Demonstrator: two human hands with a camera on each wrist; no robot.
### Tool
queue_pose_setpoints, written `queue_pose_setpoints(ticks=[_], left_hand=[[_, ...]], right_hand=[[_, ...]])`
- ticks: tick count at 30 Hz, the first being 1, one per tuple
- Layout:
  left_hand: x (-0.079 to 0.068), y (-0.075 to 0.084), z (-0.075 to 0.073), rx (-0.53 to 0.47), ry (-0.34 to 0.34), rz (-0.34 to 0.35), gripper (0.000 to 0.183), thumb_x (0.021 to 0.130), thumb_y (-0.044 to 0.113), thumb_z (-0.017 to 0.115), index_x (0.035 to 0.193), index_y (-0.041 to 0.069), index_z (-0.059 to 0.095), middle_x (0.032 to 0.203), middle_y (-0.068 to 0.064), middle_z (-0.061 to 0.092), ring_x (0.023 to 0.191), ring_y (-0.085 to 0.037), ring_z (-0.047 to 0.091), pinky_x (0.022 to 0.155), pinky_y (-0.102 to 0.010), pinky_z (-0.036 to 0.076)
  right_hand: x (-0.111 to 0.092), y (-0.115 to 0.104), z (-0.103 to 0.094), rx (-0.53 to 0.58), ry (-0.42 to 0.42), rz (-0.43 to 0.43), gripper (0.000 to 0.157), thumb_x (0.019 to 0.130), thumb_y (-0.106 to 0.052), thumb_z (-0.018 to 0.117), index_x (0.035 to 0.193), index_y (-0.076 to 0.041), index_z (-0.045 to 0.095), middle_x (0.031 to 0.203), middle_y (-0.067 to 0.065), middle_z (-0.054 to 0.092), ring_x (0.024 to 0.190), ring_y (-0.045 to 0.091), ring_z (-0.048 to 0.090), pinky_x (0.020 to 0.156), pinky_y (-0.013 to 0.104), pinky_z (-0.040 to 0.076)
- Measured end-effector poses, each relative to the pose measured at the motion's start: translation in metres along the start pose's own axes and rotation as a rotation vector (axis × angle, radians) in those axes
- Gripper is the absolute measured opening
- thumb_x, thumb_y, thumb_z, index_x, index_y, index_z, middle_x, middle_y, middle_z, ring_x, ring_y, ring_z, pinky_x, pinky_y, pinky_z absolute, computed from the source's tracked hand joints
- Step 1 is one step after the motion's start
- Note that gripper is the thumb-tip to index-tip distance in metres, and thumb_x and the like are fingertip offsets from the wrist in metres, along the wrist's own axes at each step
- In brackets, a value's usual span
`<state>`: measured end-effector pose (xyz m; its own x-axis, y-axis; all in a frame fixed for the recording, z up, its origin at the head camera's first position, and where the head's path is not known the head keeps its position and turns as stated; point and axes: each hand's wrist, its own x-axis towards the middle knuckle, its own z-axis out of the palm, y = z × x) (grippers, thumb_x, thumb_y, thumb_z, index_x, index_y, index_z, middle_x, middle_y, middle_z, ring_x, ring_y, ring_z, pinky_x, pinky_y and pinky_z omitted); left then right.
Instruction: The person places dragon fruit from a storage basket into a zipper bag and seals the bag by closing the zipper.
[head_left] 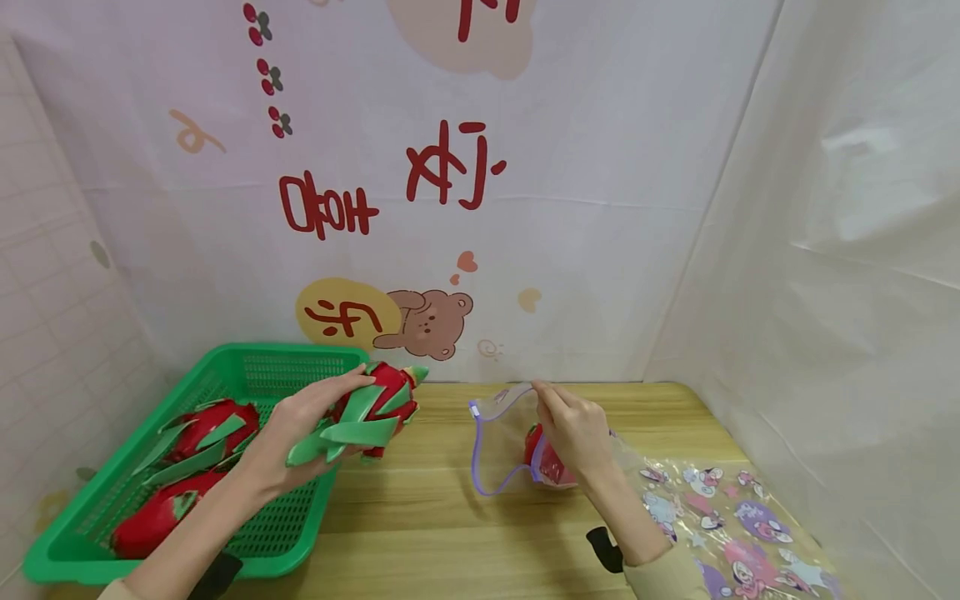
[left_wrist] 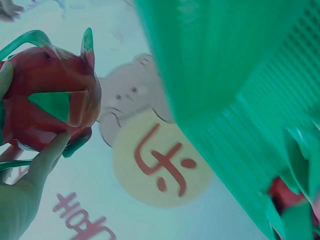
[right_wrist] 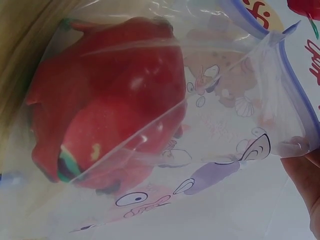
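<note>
My left hand (head_left: 300,425) grips a red dragon fruit (head_left: 386,404) with green scales, raised beside the right rim of the green basket (head_left: 318,521). In the left wrist view, fingers wrap the dragon fruit (left_wrist: 55,100) from below and the side. My right hand (head_left: 573,429) pinches the upper edge of a clear zip bag (head_left: 498,446) with a purple seal, its mouth gaping toward the left. Inside that bag lies another dragon fruit (right_wrist: 120,95), seen through the plastic in the right wrist view. Part of it hides behind my right hand in the head view.
Two more dragon fruits (head_left: 217,429) lie in the green basket at the left. A flat printed plastic bag (head_left: 720,508) covers the table's right side. The wooden table (head_left: 420,517) ends against a white printed cloth (head_left: 600,250) at the back.
</note>
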<state>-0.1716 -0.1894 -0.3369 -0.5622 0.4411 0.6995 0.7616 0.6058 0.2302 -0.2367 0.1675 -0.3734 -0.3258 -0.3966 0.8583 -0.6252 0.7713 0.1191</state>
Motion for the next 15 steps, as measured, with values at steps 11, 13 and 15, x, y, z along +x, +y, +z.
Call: queue_pose_setpoints(ticks=[11, 13, 15], left_hand=[[0.005, 0.032, 0.038, -0.120, 0.058, 0.011, 0.067, 0.067, 0.000, 0.076, 0.130, 0.010, 0.054, 0.134, -0.011, 0.058, 0.118, -0.023, 0.058, 0.092, -0.008, 0.046], [0.004, 0.037, 0.047, -0.139, 0.073, 0.018, 0.066, 0.067, 0.001, 0.076, 0.129, 0.010, 0.054, 0.132, -0.012, 0.059, 0.114, -0.024, 0.061, 0.087, -0.009, 0.050], [0.003, 0.042, 0.055, -0.180, 0.076, 0.013, 0.064, 0.070, 0.003, 0.078, 0.129, 0.010, 0.054, 0.132, -0.013, 0.059, 0.113, -0.025, 0.062, 0.084, -0.012, 0.053]], right_hand=[[-0.001, 0.000, 0.000, -0.017, 0.003, -0.007, 0.024, 0.070, 0.008, 0.072, 0.092, -0.001, 0.073, 0.080, 0.011, 0.074, 0.058, 0.022, 0.069, 0.048, 0.024, 0.054], [-0.001, 0.000, -0.001, -0.019, 0.003, -0.007, 0.024, 0.069, 0.008, 0.072, 0.092, -0.001, 0.073, 0.080, 0.011, 0.074, 0.059, 0.022, 0.070, 0.048, 0.024, 0.054], [-0.001, 0.000, -0.001, -0.019, 0.003, -0.008, 0.025, 0.069, 0.008, 0.072, 0.092, -0.001, 0.073, 0.080, 0.011, 0.074, 0.059, 0.022, 0.070, 0.049, 0.025, 0.054]])
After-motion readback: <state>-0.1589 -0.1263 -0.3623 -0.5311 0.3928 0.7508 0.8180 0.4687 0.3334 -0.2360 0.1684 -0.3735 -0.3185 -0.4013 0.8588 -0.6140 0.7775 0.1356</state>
